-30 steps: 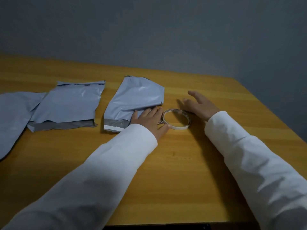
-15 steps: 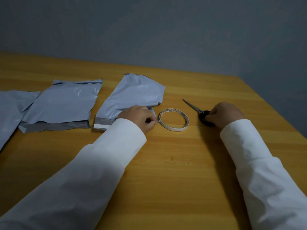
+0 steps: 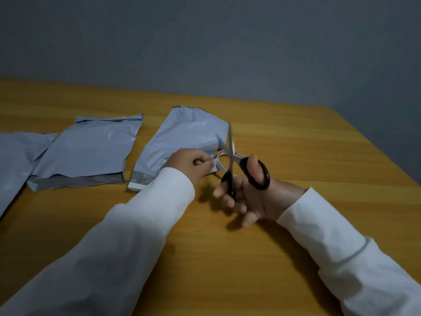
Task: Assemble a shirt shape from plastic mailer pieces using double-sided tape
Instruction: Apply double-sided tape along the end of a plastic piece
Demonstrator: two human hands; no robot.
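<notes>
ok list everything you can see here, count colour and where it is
mailer pieces: three, pale grey-blue, flat on the left half of the table; the leftmost is cut off by the frame edge
tape roll: one, white, by the right mailer piece, partly hidden behind the scissors
scissors: one pair, black handles, silver blades, raised over the tape roll
table: one, yellow-brown wood
wall: grey, behind the table
left hand: pinches the tape end, white sleeve
right hand: holds the scissors, white sleeve

Wooden table [image 3: 227, 258] (yellowish) against grey wall [image 3: 205, 42].
</notes>
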